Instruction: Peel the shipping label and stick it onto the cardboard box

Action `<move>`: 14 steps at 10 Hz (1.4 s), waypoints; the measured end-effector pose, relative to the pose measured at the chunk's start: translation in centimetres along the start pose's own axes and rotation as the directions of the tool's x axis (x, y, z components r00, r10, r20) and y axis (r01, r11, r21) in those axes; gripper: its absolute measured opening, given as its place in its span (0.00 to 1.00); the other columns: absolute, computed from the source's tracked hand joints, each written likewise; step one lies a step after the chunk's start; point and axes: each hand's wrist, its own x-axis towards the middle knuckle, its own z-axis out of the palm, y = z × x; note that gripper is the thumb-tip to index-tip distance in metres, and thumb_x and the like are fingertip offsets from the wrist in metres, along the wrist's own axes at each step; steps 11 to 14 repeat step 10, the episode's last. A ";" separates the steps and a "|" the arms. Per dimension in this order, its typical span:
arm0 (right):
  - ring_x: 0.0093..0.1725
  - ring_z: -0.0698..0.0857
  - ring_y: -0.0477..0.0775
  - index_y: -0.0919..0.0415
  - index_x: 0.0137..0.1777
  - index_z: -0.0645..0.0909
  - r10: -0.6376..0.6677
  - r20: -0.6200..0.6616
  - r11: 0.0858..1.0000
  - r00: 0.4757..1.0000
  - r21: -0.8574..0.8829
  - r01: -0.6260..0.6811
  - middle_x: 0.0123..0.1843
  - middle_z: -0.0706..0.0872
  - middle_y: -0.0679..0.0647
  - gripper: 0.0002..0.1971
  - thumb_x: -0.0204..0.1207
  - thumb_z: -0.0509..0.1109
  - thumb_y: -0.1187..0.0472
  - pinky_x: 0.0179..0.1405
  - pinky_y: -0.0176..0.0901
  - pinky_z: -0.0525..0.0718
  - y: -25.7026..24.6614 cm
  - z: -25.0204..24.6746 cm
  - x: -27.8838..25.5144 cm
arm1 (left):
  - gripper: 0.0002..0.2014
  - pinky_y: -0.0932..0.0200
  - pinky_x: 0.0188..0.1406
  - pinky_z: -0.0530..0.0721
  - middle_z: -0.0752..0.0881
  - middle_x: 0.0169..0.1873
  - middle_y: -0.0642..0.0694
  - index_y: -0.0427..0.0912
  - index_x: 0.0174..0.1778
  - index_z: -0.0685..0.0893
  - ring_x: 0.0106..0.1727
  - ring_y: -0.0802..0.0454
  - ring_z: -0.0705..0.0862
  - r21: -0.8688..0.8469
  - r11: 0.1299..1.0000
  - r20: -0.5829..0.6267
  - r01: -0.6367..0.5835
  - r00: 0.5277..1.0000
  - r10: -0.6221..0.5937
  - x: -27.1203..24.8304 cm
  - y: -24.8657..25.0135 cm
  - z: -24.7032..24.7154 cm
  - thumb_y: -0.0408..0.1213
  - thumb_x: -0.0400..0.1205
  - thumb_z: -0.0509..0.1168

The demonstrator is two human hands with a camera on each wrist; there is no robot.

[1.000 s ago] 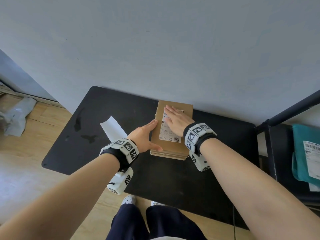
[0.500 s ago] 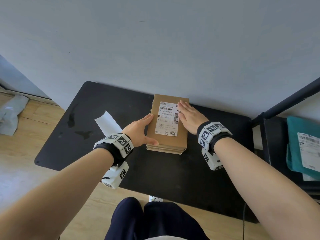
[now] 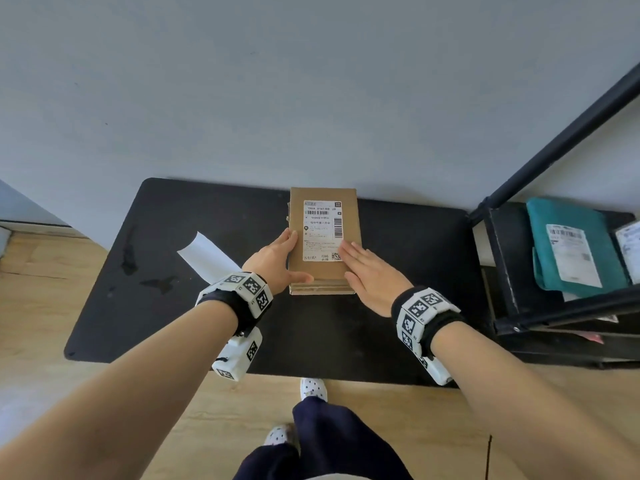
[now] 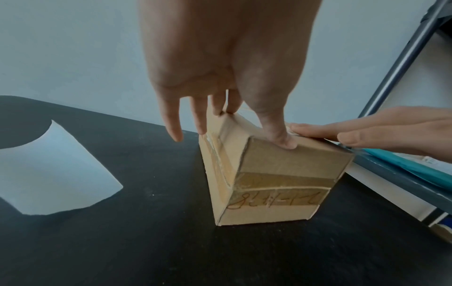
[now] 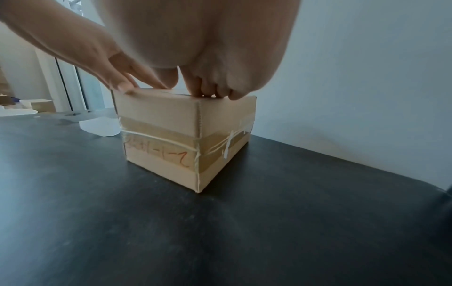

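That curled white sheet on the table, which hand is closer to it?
Left. The left hand holds the box's side next to the white sheet; the right hand lies flat on the box's far side.

"190A A161-BB 28" atop the shipping label (image 3: 322, 231) on the cardboard box (image 3: 325, 275).

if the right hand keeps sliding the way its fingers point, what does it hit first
Probably nothing solid: the right hand lies flat on the box, fingers aimed up-left across the label. Beyond the box's far edge comes the wall.
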 end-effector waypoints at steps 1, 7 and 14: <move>0.85 0.46 0.47 0.58 0.83 0.45 0.019 -0.013 1.000 1.000 -0.008 -0.019 0.87 0.46 0.50 0.27 0.87 0.44 0.53 0.81 0.38 0.41 -0.8 0.7 -1.0 | 0.45 0.51 0.71 0.76 0.52 0.84 0.57 0.53 0.83 0.51 0.80 0.50 0.67 0.019 1.000 -0.022 -0.014 1.000 0.015 -0.5 0.2 0.3 0.53 0.75 0.70; 0.85 0.51 0.48 0.58 0.83 0.49 0.061 -0.128 0.998 0.990 -0.001 -0.062 0.86 0.51 0.52 0.27 0.86 0.45 0.53 0.84 0.42 0.47 -3.0 2.2 0.3 | 0.37 0.53 0.64 0.79 0.51 0.84 0.58 0.55 0.83 0.52 0.76 0.48 0.73 0.089 0.996 -0.008 0.002 1.000 -0.001 -1.3 0.3 0.5 0.53 0.81 0.62; 0.84 0.57 0.52 0.58 0.82 0.54 0.263 -0.134 0.965 0.956 0.020 -0.263 0.86 0.55 0.52 0.27 0.85 0.51 0.52 0.83 0.48 0.57 -2.6 1.1 -2.6 | 0.33 0.52 0.61 0.79 0.73 0.76 0.46 0.52 0.83 0.50 0.70 0.43 0.79 0.188 0.982 0.006 -0.036 0.999 0.036 -4.1 -0.7 0.0 0.41 0.84 0.58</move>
